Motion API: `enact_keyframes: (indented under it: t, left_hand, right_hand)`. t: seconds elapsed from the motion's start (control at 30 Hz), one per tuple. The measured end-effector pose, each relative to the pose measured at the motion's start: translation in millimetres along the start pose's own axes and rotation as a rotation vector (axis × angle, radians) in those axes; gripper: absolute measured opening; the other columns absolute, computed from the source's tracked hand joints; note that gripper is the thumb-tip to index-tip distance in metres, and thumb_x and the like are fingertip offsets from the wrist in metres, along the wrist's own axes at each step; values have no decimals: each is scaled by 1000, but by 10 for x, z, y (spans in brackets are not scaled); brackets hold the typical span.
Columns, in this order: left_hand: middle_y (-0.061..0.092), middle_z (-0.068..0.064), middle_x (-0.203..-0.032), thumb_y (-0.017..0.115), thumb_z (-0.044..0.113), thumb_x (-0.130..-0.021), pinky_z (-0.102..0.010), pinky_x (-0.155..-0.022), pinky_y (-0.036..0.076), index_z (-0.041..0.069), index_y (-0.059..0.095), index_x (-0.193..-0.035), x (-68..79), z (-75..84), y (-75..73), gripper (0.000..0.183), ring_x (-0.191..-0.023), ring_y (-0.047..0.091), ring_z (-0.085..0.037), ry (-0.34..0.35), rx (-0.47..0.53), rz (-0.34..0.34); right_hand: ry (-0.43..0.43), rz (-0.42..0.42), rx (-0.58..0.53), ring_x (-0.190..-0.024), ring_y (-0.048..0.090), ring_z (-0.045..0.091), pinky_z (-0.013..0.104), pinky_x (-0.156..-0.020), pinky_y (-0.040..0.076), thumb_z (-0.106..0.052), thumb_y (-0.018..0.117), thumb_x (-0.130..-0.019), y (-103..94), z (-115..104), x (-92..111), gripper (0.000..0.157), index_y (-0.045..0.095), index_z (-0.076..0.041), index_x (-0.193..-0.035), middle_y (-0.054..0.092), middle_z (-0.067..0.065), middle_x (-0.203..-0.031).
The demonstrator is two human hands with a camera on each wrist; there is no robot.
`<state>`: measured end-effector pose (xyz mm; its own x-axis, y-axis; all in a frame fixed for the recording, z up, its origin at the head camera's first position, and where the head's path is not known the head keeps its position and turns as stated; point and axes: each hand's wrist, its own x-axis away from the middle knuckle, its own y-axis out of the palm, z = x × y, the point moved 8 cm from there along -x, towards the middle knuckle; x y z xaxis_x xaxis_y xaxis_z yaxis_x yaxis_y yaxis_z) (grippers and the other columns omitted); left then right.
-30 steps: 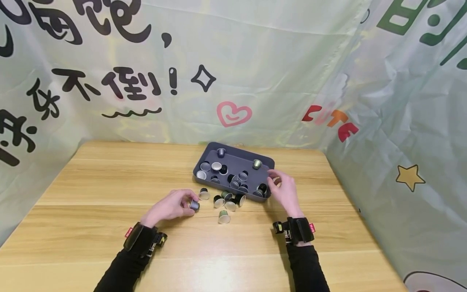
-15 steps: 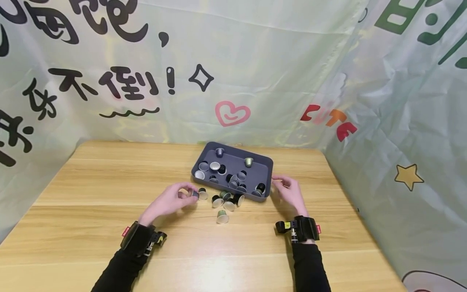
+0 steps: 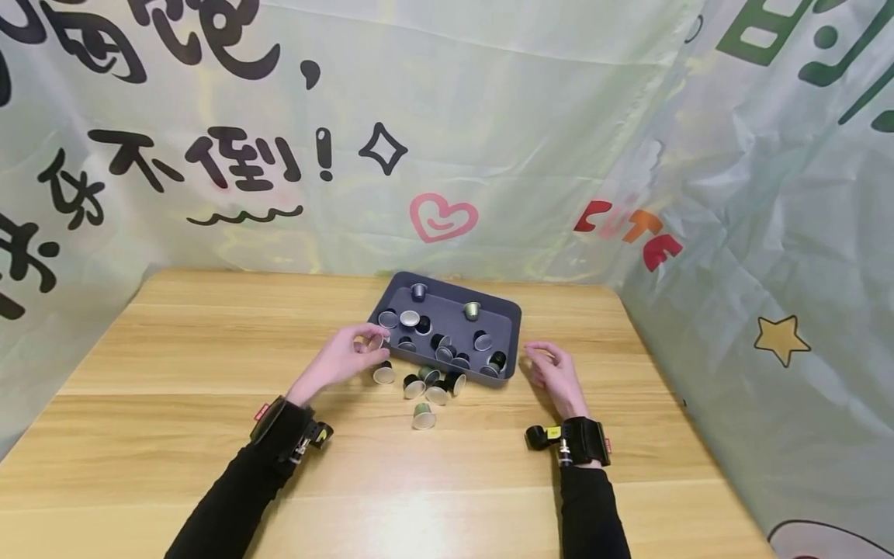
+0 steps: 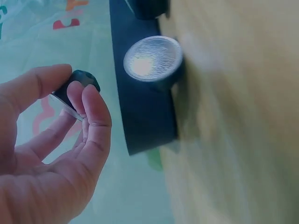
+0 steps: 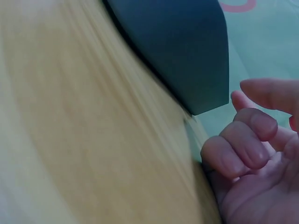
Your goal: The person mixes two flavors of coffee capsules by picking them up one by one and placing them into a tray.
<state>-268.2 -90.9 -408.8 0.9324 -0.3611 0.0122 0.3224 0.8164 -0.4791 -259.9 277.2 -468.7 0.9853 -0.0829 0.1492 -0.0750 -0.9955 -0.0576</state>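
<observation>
My left hand (image 3: 342, 359) pinches a dark coffee capsule (image 4: 88, 78) between thumb and fingers, at the near left corner of the dark grey tray (image 3: 515, 330). In the left wrist view another capsule with a silver foil lid (image 4: 153, 59) lies close to the tray's outer wall (image 4: 147, 126). Just right of the tray, my right hand (image 3: 559, 382) holds nothing, its fingers loosely bent. The right wrist view has it beside the tray's corner (image 5: 205, 79). Several capsules lie inside the tray, among them a gold-green capsule (image 3: 472, 310) and a blue-grey capsule (image 3: 418, 292).
Several loose capsules lie on the wooden table (image 3: 433, 497) in front of the tray, with a green capsule (image 3: 423, 416) nearest me. A printed cloth (image 3: 531, 140) hangs behind the table and along its right side.
My left hand has carried its capsule up and forward to the tray's corner. My right hand has drawn back from the tray's right end. Inside, the gold-green capsule has rolled left, another capsule right.
</observation>
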Motion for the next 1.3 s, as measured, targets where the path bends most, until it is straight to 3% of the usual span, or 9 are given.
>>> enact_keyframes:
  t: [0.23, 0.37, 0.53, 0.73, 0.9, 1.1, 1.3]
  left_hand:
    - [65, -28, -125, 71, 12, -90, -29, -76, 59, -5, 57, -136, -269, 217, 89, 51, -93, 71, -29, 63, -18, -36]
    - [59, -32, -135, 69, 9, -92, -40, -95, 60, -7, 42, -147, -312, 187, 114, 63, -112, 67, -39, 47, 53, -65]
    - [53, -34, -141, 63, 4, -95, -43, -103, 56, -9, 43, -145, -142, 38, -58, 56, -121, 62, -43, 37, 148, -5]
    - [60, -31, -133, 61, 7, -97, -46, -104, 54, -9, 51, -138, 122, -190, -249, 46, -118, 63, -41, 34, 98, 84]
    - [63, -30, -129, 62, 9, -97, -53, -108, 50, -8, 53, -136, 209, -298, -196, 43, -117, 64, -40, 28, 54, 48]
    - [63, -28, -130, 63, 10, -97, -56, -111, 47, -7, 55, -134, 222, -288, -89, 42, -122, 61, -41, 66, 53, -26]
    - [62, -28, -130, 62, 10, -97, -56, -110, 48, -6, 54, -136, 231, -282, -35, 43, -123, 61, -42, 79, 48, -75]
  right_hand:
    - [-10, 18, 11, -49, 33, 4, 16, -50, 30, -16, 61, -100, 15, 7, -29, 37, 54, 10, -127, 45, -11, -56]
    - [-16, 18, 12, -49, 34, 4, 15, -50, 30, -15, 61, -100, 50, 13, -37, 37, 55, 10, -127, 48, -11, -57]
    - [-16, 18, 15, -49, 34, 4, 15, -50, 30, -13, 60, -101, 87, 13, -34, 36, 55, 11, -126, 49, -11, -59]
    - [-23, 41, 37, -49, 34, 3, 15, -49, 29, -13, 60, -100, 58, -22, -20, 34, 56, 12, -124, 51, -10, -59]
    - [-11, 46, 56, -49, 35, 3, 15, -49, 30, -15, 62, -100, 39, -18, -3, 33, 58, 10, -121, 51, -11, -58]
    - [-2, 61, 39, -45, 33, 3, 16, -45, 28, -15, 63, -99, 43, 4, 2, 27, 61, 5, -117, 50, -11, -54]
    - [-11, 62, 35, -37, 28, 3, 18, -38, 22, -21, 68, -96, 99, -42, 24, 17, 68, -5, -93, 41, -11, -44]
